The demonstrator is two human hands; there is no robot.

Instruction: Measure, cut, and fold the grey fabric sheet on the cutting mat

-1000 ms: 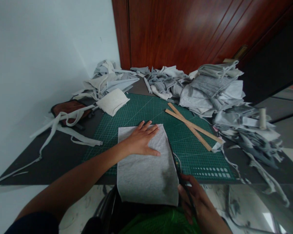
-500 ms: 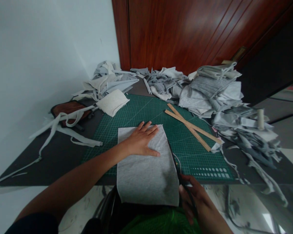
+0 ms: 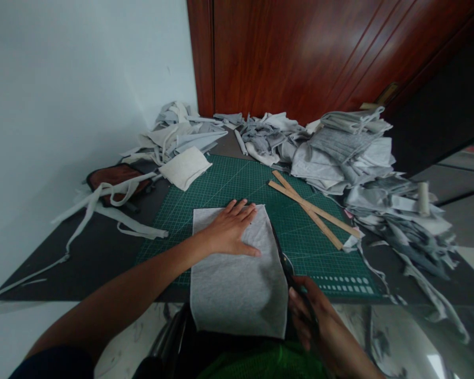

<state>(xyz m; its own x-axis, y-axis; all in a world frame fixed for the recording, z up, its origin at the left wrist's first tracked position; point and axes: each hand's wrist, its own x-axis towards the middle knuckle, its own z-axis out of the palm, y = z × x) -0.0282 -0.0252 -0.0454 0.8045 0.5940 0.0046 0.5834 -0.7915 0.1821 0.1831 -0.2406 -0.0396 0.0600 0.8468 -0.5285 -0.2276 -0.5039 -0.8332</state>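
- Gray cloth lies across the near edge of a green cutting mat, its lower part reaching past the mat toward the person's lap.
- Partly hidden at the mat's near right, a dark-handled tool resembles scissors; fingers cover its grips, and how much of it runs beneath the cloth cannot be told.
- Shadow blurs the lower fingers of the right hand, closed around the tool just off the mat's near edge, with the cloth immediately to its left.
- Palm down over the mat, the left hand presses flat with fingers slightly spread, the cloth directly beneath it; the forearm hides part of the cloth's left edge.
- Cut off below the mat by the frame, a dark sleeve and green mesh show only in part.
- Two crossed wooden strips rest on the mat's right half.
- Heaped beyond the mat's far right, gray fabric pieces overlap too closely to count.
- Pale strips partly cover a brown pouch left of the mat.
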